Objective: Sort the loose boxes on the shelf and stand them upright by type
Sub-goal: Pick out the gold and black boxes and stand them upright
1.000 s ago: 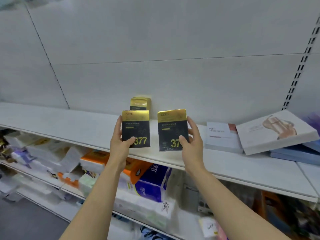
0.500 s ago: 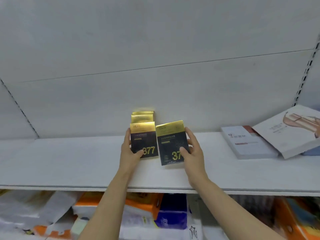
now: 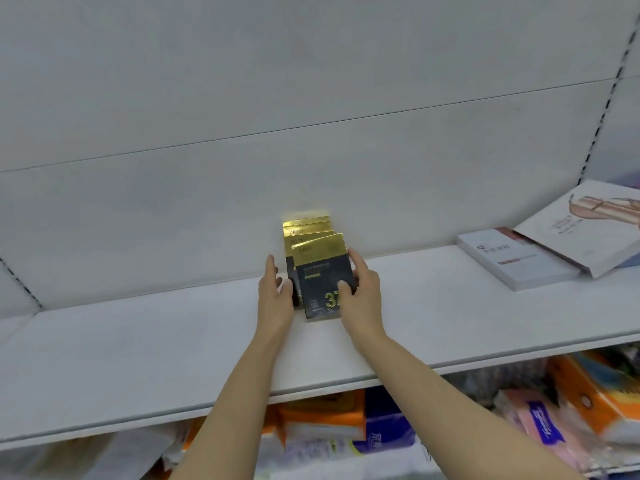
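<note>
Head view: we pinch the front black-and-gold box (image 3: 320,282) with our right hand (image 3: 360,292), our open left hand (image 3: 275,292) steadying the row behind it (image 3: 304,233); its tilt could topple them.

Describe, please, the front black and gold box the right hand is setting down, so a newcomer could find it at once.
Start at the white shelf and go to the row of black and gold boxes by the back wall. The front box is nearest its edge, pinched by the right hand, with the left hand beside it. Unlike its neighbours, it shows its whole face with yellow digits.
</note>
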`<state>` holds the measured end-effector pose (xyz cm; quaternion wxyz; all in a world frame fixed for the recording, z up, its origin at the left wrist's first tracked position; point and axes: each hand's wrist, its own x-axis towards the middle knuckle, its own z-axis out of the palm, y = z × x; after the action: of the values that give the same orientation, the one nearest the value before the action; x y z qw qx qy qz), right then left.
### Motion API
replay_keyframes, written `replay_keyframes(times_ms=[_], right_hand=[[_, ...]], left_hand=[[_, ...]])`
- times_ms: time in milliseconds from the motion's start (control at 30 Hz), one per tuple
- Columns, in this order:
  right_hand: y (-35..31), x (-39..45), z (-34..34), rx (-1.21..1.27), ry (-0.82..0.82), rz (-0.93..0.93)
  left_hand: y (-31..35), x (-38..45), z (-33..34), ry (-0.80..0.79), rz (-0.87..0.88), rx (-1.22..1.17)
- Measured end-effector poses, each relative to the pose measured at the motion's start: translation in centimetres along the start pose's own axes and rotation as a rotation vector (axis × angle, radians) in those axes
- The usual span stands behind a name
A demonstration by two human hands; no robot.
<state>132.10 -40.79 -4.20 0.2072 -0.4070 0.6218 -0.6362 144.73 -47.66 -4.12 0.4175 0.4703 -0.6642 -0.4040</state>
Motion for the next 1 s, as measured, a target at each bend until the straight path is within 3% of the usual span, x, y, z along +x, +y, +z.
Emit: replay_keyframes(times_ms=[133, 200, 500, 633, 733, 1000], right_hand=[[0.9, 0.8, 1.9, -0.094, -0.028, 0.034], [0.8, 0.9, 2.7, -0.115, -0.059, 0.034], [0.7, 1.6, 1.7, -0.375, -0.18, -0.054], [0.0, 0.9, -1.8, -0.68, -0.142, -0.152], [-1.1, -0.6, -5.4, -0.819, -0.046, -0.258], [-1.7, -3.9, -13.6, -0.914, 0.207, -0.465]], left_hand=[[-0.9, -0.2, -0.5, -0.189, 0.009, 0.013], [-0.9, -0.2, -0.3, -0.209, 0.016, 0.039], [0.0, 0.1, -0.5, -0.172, 0.065, 0.237], [0.6, -0.7, -1.4, -0.001, 0.15, 0.585], [2.3, -2.3, -2.0, 0.165, 0.38, 0.795], [6.7, -6.2, 2.3, 0.058, 0.846, 0.906]])
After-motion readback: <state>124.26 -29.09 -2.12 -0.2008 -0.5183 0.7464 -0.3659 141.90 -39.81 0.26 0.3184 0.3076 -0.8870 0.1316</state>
